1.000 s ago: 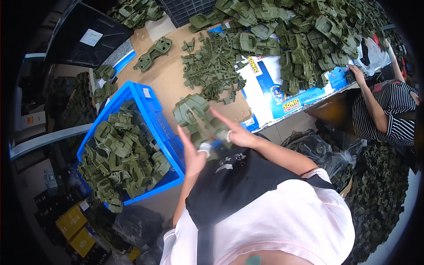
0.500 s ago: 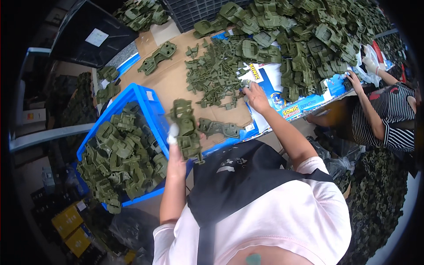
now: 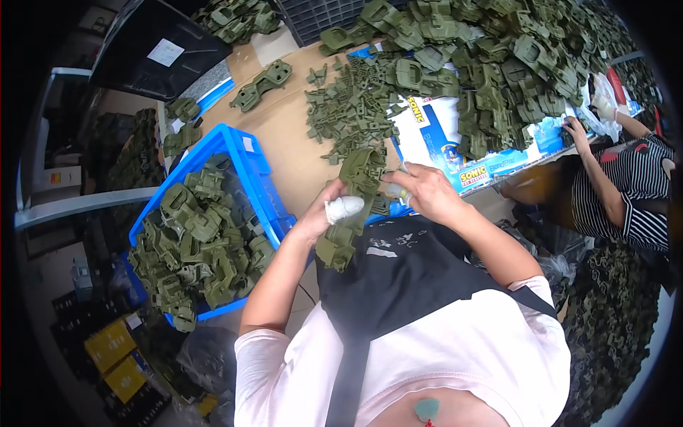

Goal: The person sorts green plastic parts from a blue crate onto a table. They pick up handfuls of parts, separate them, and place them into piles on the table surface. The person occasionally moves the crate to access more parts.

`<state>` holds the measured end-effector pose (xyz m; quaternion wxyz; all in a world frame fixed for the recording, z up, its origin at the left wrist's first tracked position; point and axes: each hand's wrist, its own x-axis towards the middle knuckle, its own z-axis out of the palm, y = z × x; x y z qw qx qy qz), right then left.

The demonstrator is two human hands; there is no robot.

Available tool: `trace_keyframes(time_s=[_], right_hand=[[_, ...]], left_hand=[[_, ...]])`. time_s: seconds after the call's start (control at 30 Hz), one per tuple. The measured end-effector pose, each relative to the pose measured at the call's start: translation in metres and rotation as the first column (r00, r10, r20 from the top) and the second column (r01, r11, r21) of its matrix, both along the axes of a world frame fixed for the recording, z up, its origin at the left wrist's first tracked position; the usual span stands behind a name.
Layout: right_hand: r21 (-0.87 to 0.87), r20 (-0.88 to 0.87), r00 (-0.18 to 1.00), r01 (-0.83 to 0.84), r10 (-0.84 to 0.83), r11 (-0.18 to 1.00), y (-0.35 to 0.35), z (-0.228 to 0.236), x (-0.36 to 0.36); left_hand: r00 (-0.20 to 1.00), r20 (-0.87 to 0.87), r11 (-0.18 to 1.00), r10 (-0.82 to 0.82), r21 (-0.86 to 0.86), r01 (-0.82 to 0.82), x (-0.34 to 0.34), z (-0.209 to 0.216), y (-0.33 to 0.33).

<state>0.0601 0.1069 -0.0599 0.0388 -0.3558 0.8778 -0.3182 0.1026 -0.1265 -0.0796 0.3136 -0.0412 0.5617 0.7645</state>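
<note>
My left hand (image 3: 324, 215) grips a long olive-green plastic toy vehicle body (image 3: 336, 245), held tilted in front of my apron. A white wrapping covers the thumb, which presses across the part. My right hand (image 3: 430, 193) is closed at the part's upper right side, fingers pinched together. Something small and pale with a bit of yellow shows at its fingertips; I cannot make out what it is. Behind the hands lies a pile of small green plastic parts (image 3: 348, 107) on cardboard. Another green part (image 3: 380, 206) is mostly hidden behind my right fingers.
A blue crate (image 3: 267, 167) full of green vehicle bodies (image 3: 206, 235) stands at my left. One more body (image 3: 262, 85) lies on the cardboard (image 3: 277, 142). A large heap (image 3: 498, 71) covers the far right of the table. A co-worker in a striped top (image 3: 605, 185) works at the right.
My left hand has brought the vehicle body rightward, in front of my apron. My right hand has come back from the small-parts pile to meet it.
</note>
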Motion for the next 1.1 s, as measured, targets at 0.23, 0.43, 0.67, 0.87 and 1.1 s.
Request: trace_keyframes(time_s=[0.23, 0.43, 0.67, 0.87, 1.1], right_hand=[[0.016, 0.104, 0.992, -0.073, 0.071, 0.997, 0.002, 0.003, 0.003], [0.026, 0.217, 0.962, -0.175, 0.165, 0.984, 0.007, -0.005, 0.004], [-0.222, 0.224, 0.965, -0.087, 0.137, 0.971, -0.003, -0.030, 0.000], [0.010, 0.415, 0.834, 0.395, -0.363, 0.919, 0.013, -0.137, -0.072], [0.179, 0.140, 0.830, 0.515, -0.540, 0.838, -0.043, -0.187, -0.049]], left_hand=[[0.990, -0.128, 0.995, -0.066, -0.084, 0.056, 0.004, -0.002, 0.012], [0.979, -0.165, 0.989, -0.118, -0.111, 0.101, 0.010, 0.000, 0.012], [0.986, -0.120, 0.984, -0.119, -0.146, 0.101, 0.007, -0.006, 0.008], [0.812, 0.237, 0.831, 0.534, 0.034, -0.556, 0.005, -0.015, -0.024], [0.737, 0.303, 0.734, 0.605, 0.147, -0.663, 0.016, -0.026, -0.011]])
